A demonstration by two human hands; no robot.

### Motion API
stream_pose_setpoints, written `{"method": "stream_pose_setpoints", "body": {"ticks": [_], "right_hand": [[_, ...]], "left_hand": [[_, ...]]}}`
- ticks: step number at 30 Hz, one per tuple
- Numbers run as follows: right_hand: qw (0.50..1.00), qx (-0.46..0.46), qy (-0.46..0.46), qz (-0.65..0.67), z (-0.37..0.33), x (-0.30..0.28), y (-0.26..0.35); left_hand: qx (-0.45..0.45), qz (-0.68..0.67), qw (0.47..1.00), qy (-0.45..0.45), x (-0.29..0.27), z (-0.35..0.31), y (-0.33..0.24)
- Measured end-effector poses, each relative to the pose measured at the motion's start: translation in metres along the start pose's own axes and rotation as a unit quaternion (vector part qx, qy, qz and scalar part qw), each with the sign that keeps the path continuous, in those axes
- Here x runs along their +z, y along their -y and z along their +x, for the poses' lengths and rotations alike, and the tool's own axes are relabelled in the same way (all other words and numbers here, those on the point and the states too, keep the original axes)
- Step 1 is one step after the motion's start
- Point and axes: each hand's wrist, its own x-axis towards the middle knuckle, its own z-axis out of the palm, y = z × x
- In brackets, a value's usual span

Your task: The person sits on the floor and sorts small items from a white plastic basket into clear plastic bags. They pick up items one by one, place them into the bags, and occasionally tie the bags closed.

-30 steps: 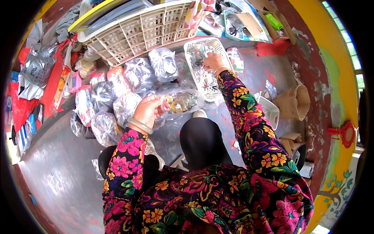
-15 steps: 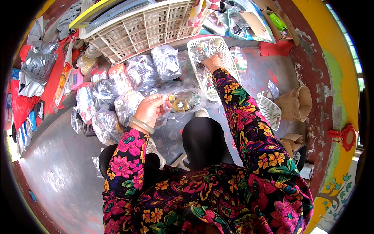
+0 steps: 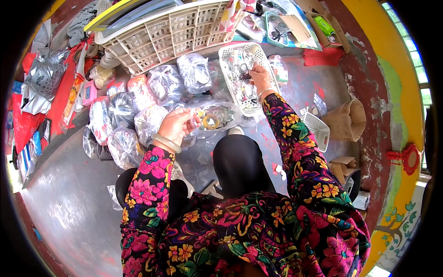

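My left hand (image 3: pixel 177 124) pinches the rim of a clear plastic bag (image 3: pixel 226 111), which is spread toward the right. Inside the bag lie a yellow ring-shaped thing (image 3: pixel 211 121) and some small items too blurred to name. Over the right side of a long white perforated basket (image 3: pixel 225 54), the fingers of my right hand (image 3: pixel 261 78) are closed on a small dark tangled thing (image 3: pixel 244 75). Small clear packets and loose bits (image 3: pixel 239 57) fill the basket, their kind hard to make out. A pale bangle (image 3: pixel 167 143) circles my left wrist.
Several stuffed plastic bags (image 3: pixel 164 85) crowd the floor at the left, below a large cream crate (image 3: pixel 170 39). To the right stand a small white basket (image 3: pixel 316 129) and an open cardboard box (image 3: pixel 347 120). My black-clad knee (image 3: pixel 240 161) rises below the plastic bag.
My right hand has drawn up and rightward from among the basket's contents, and a dark thing now shows at its fingertips. My left hand still holds the plastic bag.
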Motion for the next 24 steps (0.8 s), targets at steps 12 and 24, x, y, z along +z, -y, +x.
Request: {"method": "stream_pose_setpoints", "body": {"ticks": [12, 24], "right_hand": [[0.907, 0.145, 0.281, 0.279, -0.1, -0.042, 0.045], [0.7, -0.392, 0.413, -0.431, -0.14, 0.061, 0.06]], "left_hand": [[-0.005, 0.021, 1.0, 0.004, -0.008, 0.001, 0.0], [-0.007, 0.024, 1.0, -0.007, -0.009, 0.0, 0.001]]}}
